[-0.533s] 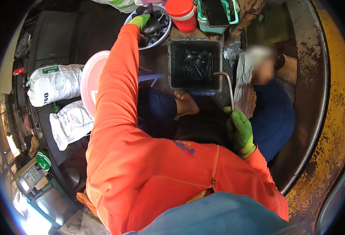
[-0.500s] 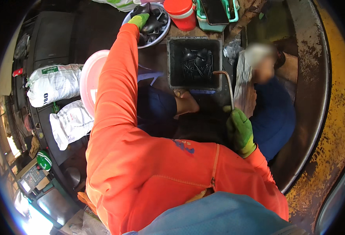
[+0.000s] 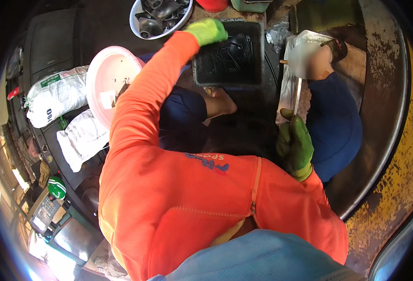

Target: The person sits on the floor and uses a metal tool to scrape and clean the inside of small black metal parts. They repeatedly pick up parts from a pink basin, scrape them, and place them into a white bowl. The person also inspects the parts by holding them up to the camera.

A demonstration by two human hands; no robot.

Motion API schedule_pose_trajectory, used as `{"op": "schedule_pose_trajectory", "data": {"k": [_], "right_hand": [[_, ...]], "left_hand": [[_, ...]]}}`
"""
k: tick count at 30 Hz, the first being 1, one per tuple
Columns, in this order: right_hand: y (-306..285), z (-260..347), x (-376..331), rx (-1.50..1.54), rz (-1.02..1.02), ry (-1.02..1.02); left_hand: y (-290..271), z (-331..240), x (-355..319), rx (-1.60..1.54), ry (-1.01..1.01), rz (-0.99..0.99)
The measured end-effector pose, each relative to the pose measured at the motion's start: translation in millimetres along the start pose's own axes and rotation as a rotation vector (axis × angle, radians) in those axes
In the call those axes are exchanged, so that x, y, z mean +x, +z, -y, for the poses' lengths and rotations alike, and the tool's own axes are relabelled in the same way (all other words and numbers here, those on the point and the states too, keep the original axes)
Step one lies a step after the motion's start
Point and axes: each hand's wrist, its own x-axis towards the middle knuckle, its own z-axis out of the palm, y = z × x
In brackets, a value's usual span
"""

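Note:
I wear an orange long-sleeved top and green gloves. My left hand (image 3: 208, 30) reaches far forward to the near left corner of a black square tray (image 3: 201, 70) that holds dark small pieces. Its fingers curl on a dark rounded metal part (image 3: 239, 42) above the tray. Beside it stands a white bowl (image 3: 138, 9) full of similar dark metal parts. My right hand (image 3: 294, 143) is lower right, closed on a thin metal rod (image 3: 299, 93) that points up and away from me.
A person in a dark blue shirt (image 3: 333, 117) crouches under my right hand; another bare limb (image 3: 218, 103) shows near the tray. A pink round basin (image 3: 108, 79) and white sacks (image 3: 56, 96) lie left. A curved rusty yellow metal rim (image 3: 394, 140) runs down the right.
My left hand has moved from the bowl of dark parts rightward to the black tray. The view has shifted, so the tray and bowl sit higher. My right hand keeps its grip on the rod.

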Motion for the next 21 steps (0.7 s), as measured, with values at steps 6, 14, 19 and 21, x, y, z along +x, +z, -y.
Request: {"op": "schedule_pose_trajectory", "data": {"k": [6,14,19,21], "right_hand": [[4,6,-5,-0.033,0.006,0.040],[-5,-9,9,-0.416,0.028,-0.127],[6,-14,27,-0.233,0.044,0.016],[23,-18,48,-0.170,-0.041,-0.009]], "left_hand": [[125,7,22,0.141,-0.239,-0.052],[92,6,-6,-0.108,-0.214,-0.301],[43,-52,-91,-0.243,0.081,-0.630],[34,-79,-121,-0.146,0.273,-0.764]]}}
